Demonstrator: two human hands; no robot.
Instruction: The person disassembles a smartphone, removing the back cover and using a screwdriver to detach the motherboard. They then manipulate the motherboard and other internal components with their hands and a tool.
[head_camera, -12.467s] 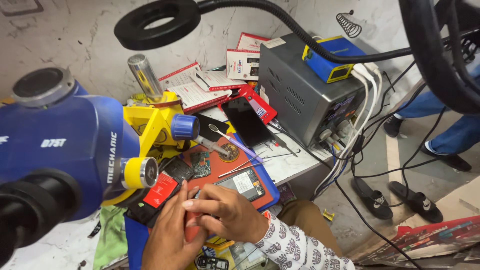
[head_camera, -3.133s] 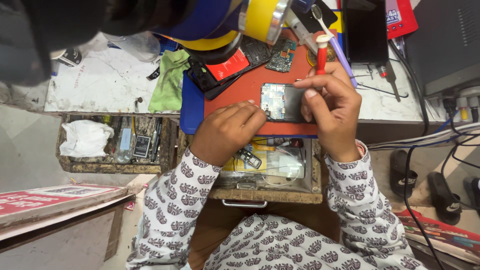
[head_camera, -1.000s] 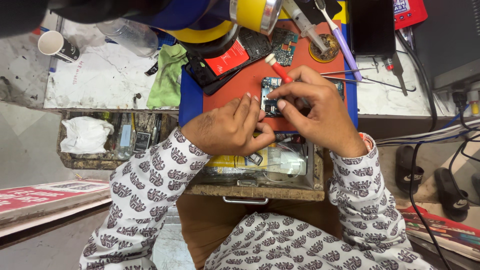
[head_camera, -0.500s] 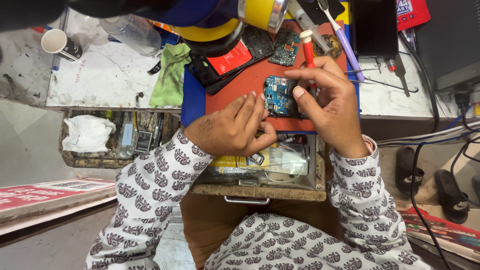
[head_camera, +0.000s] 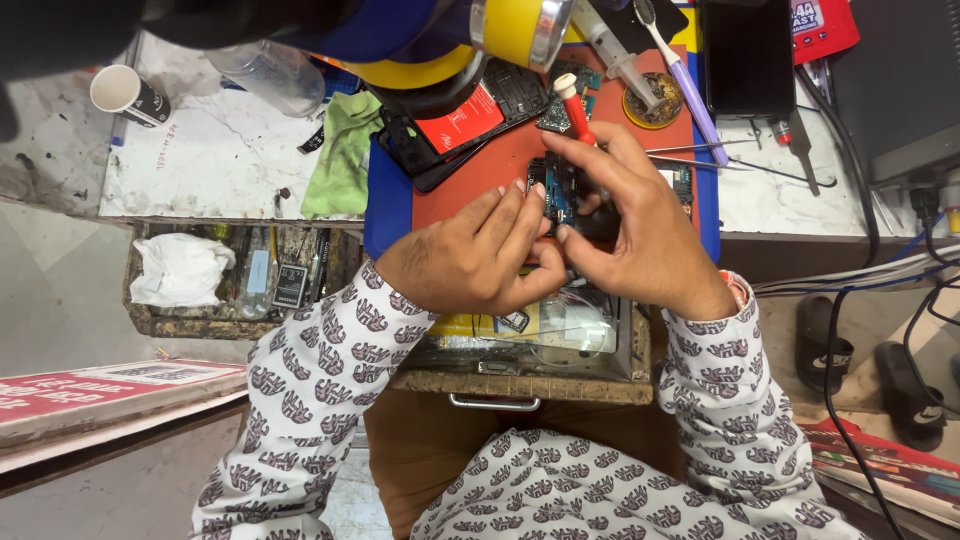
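Right now my right hand (head_camera: 640, 235) pinches a red-handled screwdriver (head_camera: 572, 105), tip down on the board (head_camera: 558, 188), presumably to work a screw. My left hand (head_camera: 478, 255) lies half-curled, fingertips pressing the board's left edge to steady it on the red mat (head_camera: 500, 160), near the drawer (head_camera: 520, 375).
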